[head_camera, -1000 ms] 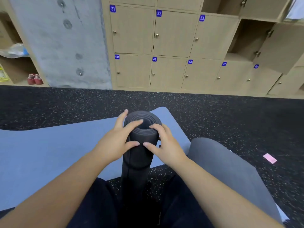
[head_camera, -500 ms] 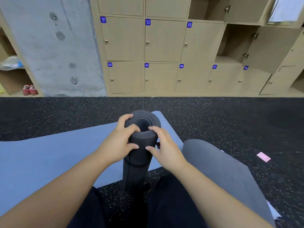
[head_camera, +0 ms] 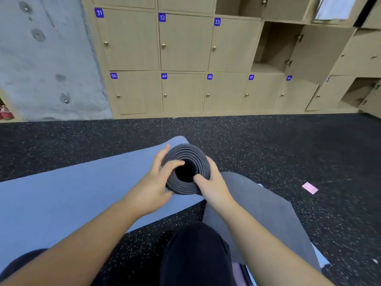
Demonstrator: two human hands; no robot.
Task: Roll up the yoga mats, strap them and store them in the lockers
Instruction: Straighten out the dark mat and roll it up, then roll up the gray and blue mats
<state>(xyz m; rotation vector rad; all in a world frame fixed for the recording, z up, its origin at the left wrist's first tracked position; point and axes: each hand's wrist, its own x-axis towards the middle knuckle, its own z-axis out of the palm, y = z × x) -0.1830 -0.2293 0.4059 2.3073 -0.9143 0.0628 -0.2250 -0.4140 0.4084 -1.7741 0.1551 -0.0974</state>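
Two hands are wrapped round the rolled dark mat [head_camera: 186,169], seen end-on above the blue mat [head_camera: 61,195]: left hand [head_camera: 153,185] gripping its side, right hand [head_camera: 213,185] opposite, thumb at the hollow core. Lockers [head_camera: 181,58] are seen beyond.

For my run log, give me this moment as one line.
phase: tidying roll end | left hand: holds dark rolled mat, thumb on rim | right hand: holds it, thumb in core | strap: none seen | blue mat: flat
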